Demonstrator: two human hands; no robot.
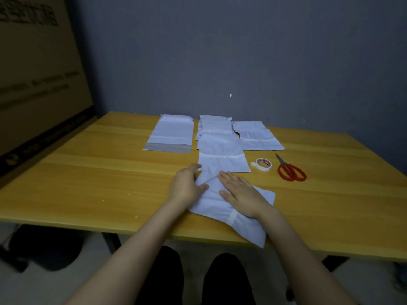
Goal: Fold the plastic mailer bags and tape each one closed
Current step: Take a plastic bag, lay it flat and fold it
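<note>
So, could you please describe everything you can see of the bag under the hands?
The bag is thin, white, crinkled plastic, lying askew on the table, its nearest corner over the front edge. A pale strip crosses it. The right hand presses flat on it; the left hand grips its folded left edge.

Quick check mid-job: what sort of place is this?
Likely a makeshift packing station in a plain room: mailer bags on a wooden table, tape roll and scissors beside them.
</note>
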